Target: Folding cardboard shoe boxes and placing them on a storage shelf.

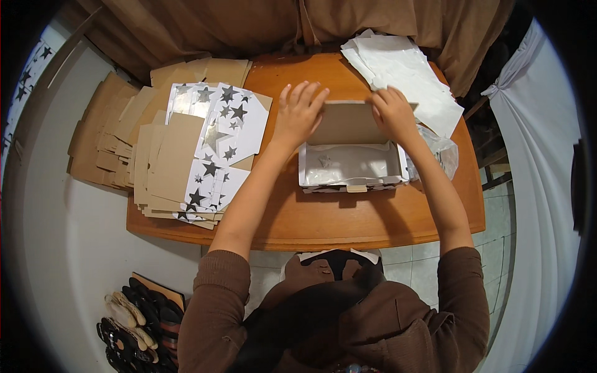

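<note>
A small cardboard box [356, 188] sits on the wooden table in front of me, white with dark stars outside. Its lid [348, 124] stands raised at the back, showing a plain grey-brown inner face. White tissue paper [364, 163] lines the inside, and a short tab sticks out at the front edge. By the lid's left edge is my left hand [298, 117], its fingers stretched and apart. My right hand [393, 113] has its fingers bent over the lid's right upper corner; the fingertips are partly hidden.
Stacked flat brown cardboard and star-printed box blanks [214, 140] cover the table's left side. White paper sheets [404, 78] lie at the back right. A clear plastic bag [440, 155] is beside the box. Shoes [140, 323] are piled at the lower left; brown curtain hangs behind the table.
</note>
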Available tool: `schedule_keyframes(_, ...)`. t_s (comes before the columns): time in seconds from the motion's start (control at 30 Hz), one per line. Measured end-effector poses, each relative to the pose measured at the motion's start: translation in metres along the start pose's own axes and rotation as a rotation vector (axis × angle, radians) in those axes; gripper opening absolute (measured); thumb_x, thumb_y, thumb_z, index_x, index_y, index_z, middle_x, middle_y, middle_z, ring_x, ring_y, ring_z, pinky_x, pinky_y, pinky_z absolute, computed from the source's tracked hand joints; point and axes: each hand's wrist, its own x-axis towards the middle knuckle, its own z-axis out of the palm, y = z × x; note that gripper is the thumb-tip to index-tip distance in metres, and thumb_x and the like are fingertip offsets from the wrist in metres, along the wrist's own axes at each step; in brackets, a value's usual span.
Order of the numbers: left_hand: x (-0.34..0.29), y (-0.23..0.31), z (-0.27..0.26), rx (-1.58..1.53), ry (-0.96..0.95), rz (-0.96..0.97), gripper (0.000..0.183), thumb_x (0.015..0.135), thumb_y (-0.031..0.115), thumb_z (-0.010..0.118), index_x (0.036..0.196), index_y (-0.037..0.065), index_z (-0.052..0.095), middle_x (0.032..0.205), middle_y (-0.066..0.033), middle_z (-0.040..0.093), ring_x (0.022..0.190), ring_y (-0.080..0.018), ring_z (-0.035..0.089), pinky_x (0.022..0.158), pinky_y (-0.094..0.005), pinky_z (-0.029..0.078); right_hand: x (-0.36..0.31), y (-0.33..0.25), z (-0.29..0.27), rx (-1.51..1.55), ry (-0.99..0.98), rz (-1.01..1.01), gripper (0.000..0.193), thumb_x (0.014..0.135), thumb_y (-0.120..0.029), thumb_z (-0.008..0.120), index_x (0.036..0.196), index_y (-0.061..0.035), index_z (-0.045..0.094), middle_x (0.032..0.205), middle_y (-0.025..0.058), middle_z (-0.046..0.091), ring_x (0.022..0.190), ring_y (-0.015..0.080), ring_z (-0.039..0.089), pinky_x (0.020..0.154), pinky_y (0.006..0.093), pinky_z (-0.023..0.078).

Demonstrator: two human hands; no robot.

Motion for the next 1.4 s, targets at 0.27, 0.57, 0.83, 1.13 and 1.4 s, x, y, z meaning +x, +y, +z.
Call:
schedule_keyframes(0.27,-0.044,0.021,-0.018,-0.259,-0.183,0.193,0.031,0.065,0.013,0.070,0.094,0.010,0.061,0.096,-0.0026,0.061,0.093,-0.0191,0.058,0.085,-0.0355,0.043,-0.067,-0.045,-0.041,0.317,-0.284,-0.069,0.022,0.080,-0.016,0.062,0.100,-0.0078,0.056,0.100,0.0106,0.058,0.092,0.0291,0.057,0.080,0.0385,0.045)
schedule_keyframes(0.57,-0.086,0.039,-0.001,-0.407,-0.200,0.223,0.035,0.077,0.006,0.053,0.111,0.008,0.060,0.108,-0.0076,0.063,0.099,-0.0228,0.060,0.085,-0.0342,0.050,-0.105,-0.050,-0.026,0.320,-0.421,0.100,0.041,0.081,-0.018,0.063,0.120,-0.0114,0.053,0.120,0.0139,0.055,0.110,0.0321,0.052,0.093,0.0406,0.042)
schedule_keyframes(0.83,-0.096,0.049,0.001,-0.382,-0.240,0.191,0.036,0.077,0.005,0.054,0.112,0.009,0.059,0.112,-0.0088,0.060,0.102,-0.0248,0.057,0.088,-0.0380,0.048,-0.125,-0.059,-0.007,0.064,-0.321,0.013,0.042,0.078,-0.018,0.065,0.119,-0.0180,0.056,0.122,0.0052,0.056,0.111,0.0258,0.052,0.090,0.0386,0.043)
schedule_keyframes(1.13,-0.097,0.061,-0.011,-0.486,-0.349,0.087,0.042,0.075,0.016,0.061,0.116,0.008,0.056,0.120,-0.0127,0.055,0.111,-0.0286,0.051,0.095,-0.0437,0.041,-0.129,-0.061,-0.006,0.158,-0.319,0.060,0.042,0.078,-0.014,0.064,0.119,-0.0161,0.056,0.124,0.0059,0.054,0.112,0.0260,0.050,0.091,0.0389,0.040)
schedule_keyframes(1.4,-0.107,0.063,0.001,-0.507,-0.342,0.060,0.034,0.080,0.015,0.062,0.113,0.006,0.056,0.118,-0.0135,0.054,0.110,-0.0290,0.052,0.095,-0.0445,0.041,-0.133,-0.056,-0.006,0.214,-0.360,0.062,0.043,0.078,-0.015,0.064,0.119,-0.0122,0.055,0.126,0.0082,0.052,0.114,0.0271,0.048,0.094,0.0394,0.038)
